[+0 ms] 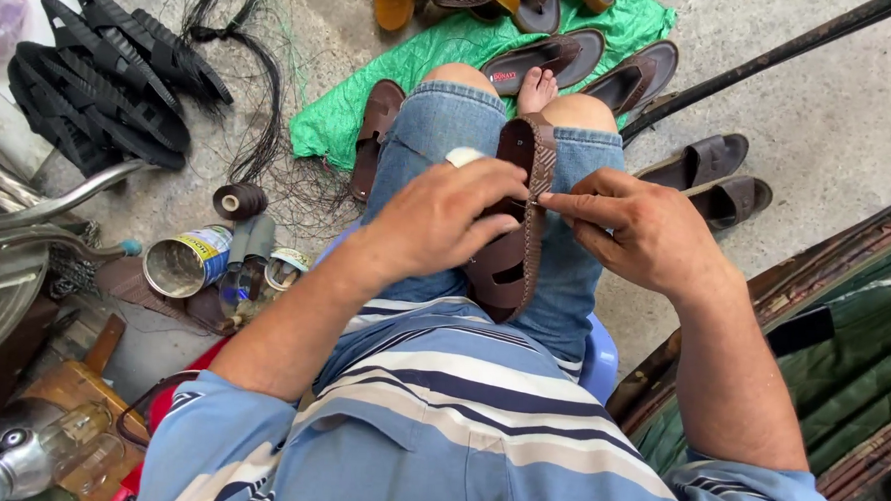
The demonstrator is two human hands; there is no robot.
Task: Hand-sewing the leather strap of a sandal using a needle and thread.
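Between the knees, a brown sandal (514, 233) stands on edge. The left hand (445, 220) grips its upper; the right hand (639, 229) pinches narrowly at the stitched rim, on something too small to tell. A slip there could prick a finger or loosen the seam, I judge. Around lie a concrete floor (832, 107), a green cloth (424, 64) with other sandals (584, 66), black soles (103, 75), a thread spool (237, 200) and a tin (187, 261).

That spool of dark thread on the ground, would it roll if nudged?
Probably not as it stands: the thread spool seems to rest on its flat end. Tipped onto its side, its round shape would likely roll. It looks small, so probably light.
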